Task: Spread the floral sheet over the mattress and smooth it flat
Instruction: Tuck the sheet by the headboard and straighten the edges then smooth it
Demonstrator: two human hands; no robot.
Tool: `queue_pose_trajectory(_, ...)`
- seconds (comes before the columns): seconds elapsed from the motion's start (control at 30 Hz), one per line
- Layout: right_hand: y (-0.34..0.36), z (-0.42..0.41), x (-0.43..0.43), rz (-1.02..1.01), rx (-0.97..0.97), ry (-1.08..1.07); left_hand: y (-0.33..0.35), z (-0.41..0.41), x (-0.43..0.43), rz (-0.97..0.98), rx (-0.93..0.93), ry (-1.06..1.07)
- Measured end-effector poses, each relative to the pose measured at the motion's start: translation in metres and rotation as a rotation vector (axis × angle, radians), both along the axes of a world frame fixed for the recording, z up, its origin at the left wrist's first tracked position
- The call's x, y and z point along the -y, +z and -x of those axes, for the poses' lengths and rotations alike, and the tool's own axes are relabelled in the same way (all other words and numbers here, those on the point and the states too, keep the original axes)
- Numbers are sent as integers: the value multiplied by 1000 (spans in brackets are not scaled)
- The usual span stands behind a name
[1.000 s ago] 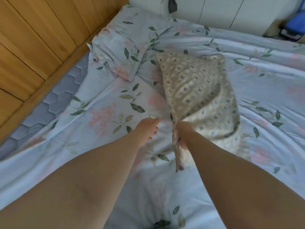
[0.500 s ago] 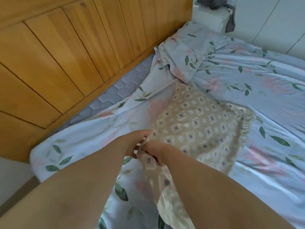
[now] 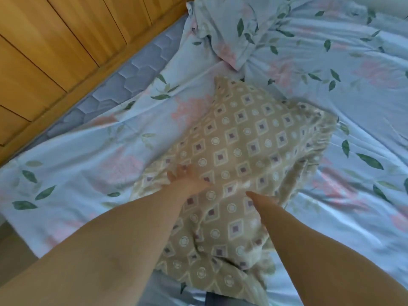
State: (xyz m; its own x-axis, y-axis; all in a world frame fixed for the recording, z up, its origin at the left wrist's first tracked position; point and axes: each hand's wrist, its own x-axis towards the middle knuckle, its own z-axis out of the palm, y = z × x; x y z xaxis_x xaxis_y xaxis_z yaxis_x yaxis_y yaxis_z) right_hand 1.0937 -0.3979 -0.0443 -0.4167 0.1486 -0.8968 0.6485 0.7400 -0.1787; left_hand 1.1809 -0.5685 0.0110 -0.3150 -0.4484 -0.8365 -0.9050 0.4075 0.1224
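The pale blue floral sheet (image 3: 344,69) lies wrinkled over the grey quilted mattress (image 3: 132,71), which shows as a bare strip along the wooden board. A beige pillow with a diamond pattern (image 3: 247,138) lies on the sheet in the middle. My left hand (image 3: 182,176) rests on the pillow's near left part with its fingers spread on the fabric. My right hand (image 3: 262,198) is at the pillow's near right side; its fingers are hidden in the fabric folds.
A wooden slatted headboard (image 3: 55,51) runs along the left. A bunched floral fold (image 3: 223,34) lies at the top by the headboard. The bed's corner and floor (image 3: 13,250) show at the lower left.
The pillow has come down flat on the sheet nearer the headboard. My left hand has let go of its edge and now lies on top; my right hand has shifted to the right.
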Motion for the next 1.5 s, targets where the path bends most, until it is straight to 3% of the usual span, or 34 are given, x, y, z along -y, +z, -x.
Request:
queue_pose_trajectory(0.07, -34, 10, -19, 66, 59, -68, -14, 5, -3, 14, 9, 94)
queue_pose_trajectory(0.3, -15, 18, -19, 224, 38, -306, -40, 1, -8, 162, -42, 295)
queue_pose_trajectory(0.5, -27, 17, 1, 356, -44, -404, -50, 3, 4, 113, -153, 252)
queue_pose_trajectory(0.6, -10, 18, 12, 363, -68, -366, -35, 10, 11, 145, -149, 113)
queue_pose_trajectory(0.73, 26, 14, 23, 344, -143, -350, -11, 1, 23, 149, -213, 86)
queue_pose_trajectory(0.97, 100, -95, 79, 336, -208, -347, 43, -95, 88, 147, -353, 39)
queue_pose_trajectory(1.13, 143, -206, 142, 358, -217, -328, 83, -196, 149, 184, -506, 181)
queue_pose_trajectory(1.5, 204, -266, 212, 362, -449, -178, 142, -293, 202, 274, -513, 427)
